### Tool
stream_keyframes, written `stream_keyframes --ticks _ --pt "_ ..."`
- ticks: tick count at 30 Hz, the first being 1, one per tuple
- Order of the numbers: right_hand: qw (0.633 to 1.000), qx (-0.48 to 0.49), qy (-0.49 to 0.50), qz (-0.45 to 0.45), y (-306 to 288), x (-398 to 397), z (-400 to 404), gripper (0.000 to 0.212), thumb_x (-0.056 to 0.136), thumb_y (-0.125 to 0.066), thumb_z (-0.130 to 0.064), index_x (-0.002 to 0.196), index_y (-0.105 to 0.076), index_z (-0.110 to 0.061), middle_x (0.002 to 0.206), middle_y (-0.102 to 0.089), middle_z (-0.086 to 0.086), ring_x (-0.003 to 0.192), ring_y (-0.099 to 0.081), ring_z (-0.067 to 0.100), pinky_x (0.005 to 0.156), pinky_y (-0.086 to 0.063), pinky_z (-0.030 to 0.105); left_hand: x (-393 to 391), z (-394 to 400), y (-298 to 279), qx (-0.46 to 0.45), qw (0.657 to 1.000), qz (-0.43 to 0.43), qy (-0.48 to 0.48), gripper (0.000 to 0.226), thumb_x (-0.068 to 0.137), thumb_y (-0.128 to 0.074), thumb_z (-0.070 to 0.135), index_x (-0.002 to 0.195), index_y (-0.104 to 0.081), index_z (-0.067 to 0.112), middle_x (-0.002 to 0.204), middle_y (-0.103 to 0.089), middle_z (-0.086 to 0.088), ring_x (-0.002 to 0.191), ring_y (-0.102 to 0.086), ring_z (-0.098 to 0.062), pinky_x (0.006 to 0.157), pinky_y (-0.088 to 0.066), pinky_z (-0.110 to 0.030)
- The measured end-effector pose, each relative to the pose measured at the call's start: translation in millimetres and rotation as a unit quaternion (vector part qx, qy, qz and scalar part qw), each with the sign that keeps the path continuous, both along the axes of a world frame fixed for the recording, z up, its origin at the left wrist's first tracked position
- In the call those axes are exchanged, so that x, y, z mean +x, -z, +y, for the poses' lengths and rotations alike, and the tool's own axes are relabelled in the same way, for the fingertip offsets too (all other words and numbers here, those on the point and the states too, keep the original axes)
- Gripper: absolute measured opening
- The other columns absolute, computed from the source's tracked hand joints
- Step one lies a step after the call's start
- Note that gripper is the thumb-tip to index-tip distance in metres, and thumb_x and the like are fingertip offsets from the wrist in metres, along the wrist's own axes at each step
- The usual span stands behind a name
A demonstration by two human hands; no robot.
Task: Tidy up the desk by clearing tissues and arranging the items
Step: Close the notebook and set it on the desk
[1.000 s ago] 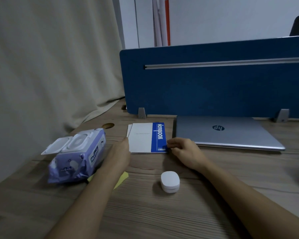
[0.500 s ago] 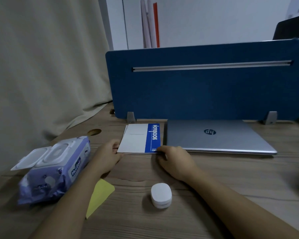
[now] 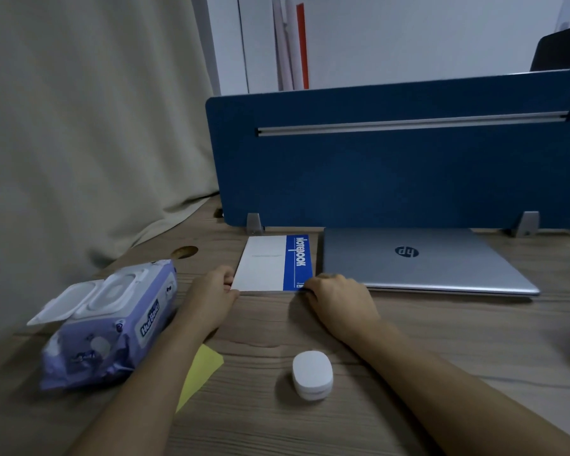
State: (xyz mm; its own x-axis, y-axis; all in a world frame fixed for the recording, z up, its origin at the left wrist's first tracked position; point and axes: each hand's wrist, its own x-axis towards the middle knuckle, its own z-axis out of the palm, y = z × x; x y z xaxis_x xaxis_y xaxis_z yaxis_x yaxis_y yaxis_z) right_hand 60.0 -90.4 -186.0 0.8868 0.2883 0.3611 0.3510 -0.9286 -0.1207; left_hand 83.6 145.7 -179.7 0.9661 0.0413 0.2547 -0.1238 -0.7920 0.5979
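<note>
**Both hands at near corners of notebook; notebook beside closed laptop**

The notebook (image 3: 275,263), white with a blue band along its right side, lies flat on the wooden desk (image 3: 441,340), just in front of the blue divider panel (image 3: 392,172) and just beside the left edge of the closed silver HP laptop (image 3: 422,261).

The left hand (image 3: 211,296) is at the near left corner of the notebook, fingers curled against its edge, apparently pinching it. The right hand (image 3: 339,299) is at the near right corner, fingers curled onto the blue band, likewise gripping the edge.

A purple pack of wet wipes (image 3: 112,324), flip lid standing open, lies on the desk well to the left, beside the left forearm. A yellow sheet of paper (image 3: 201,370) lies flat, partly hidden beneath that forearm. A small white rounded case (image 3: 312,375) rests on the desk between the two forearms, apart from both.

A beige curtain (image 3: 79,126) hangs along the left.
</note>
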Motion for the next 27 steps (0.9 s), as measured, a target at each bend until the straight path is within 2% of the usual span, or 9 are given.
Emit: stream_keyframes --ticks 4,8,18,23,27 --pt "1.000 0.000 0.004 -0.018 1 0 0 0.023 0.099 -0.049 -0.032 0.110 -0.063 -0.018 0.121 -0.063 0.003 0.095 -0.065 0.023 0.075 -0.057 0.038 4 -6 0 0.050 0.999 -0.002 -0.004 0.024 0.092 -0.059 0.010 0.115 -0.058 0.011 0.109 -0.066 -0.007 0.096 -0.061 -0.022 0.086 -0.051 -0.039" --pt "0.999 0.027 0.009 -0.025 5 2 -4 0.027 0.098 -0.053 -0.034 0.116 -0.064 -0.017 0.132 -0.056 -0.001 0.106 -0.063 0.021 0.078 -0.057 0.037 10 -13 0 0.052 0.999 -0.009 0.006 0.027 0.093 -0.058 0.012 0.119 -0.059 0.016 0.111 -0.067 -0.006 0.097 -0.062 -0.022 0.086 -0.051 -0.038" --pt "0.998 0.051 0.024 -0.024 8 8 -7 0.027 0.099 -0.050 -0.031 0.118 -0.064 -0.018 0.131 -0.059 -0.004 0.110 -0.061 0.018 0.081 -0.057 0.034 12 -14 3 0.029 0.999 -0.011 0.021 0.034 0.094 -0.051 0.006 0.126 -0.057 0.018 0.118 -0.065 -0.006 0.104 -0.061 -0.021 0.092 -0.051 -0.041" --pt "0.995 0.095 -0.003 -0.023 3 -2 -10 0.029 0.099 -0.050 -0.031 0.124 -0.061 -0.021 0.137 -0.054 -0.004 0.118 -0.057 0.017 0.085 -0.053 0.033 5 -12 2 0.024 0.998 -0.035 0.037 0.039 0.094 -0.052 0.010 0.132 -0.053 0.022 0.124 -0.064 -0.002 0.108 -0.060 -0.017 0.090 -0.049 -0.032" --pt "0.992 0.117 -0.045 -0.030 1 -14 -13 0.027 0.097 -0.055 -0.033 0.119 -0.064 -0.020 0.135 -0.049 -0.004 0.112 -0.057 0.016 0.083 -0.055 0.036 -12 -13 -9 0.050 0.988 -0.136 0.058 0.033 0.096 -0.053 0.016 0.127 -0.058 0.025 0.118 -0.068 0.003 0.103 -0.062 -0.012 0.080 -0.047 -0.024"
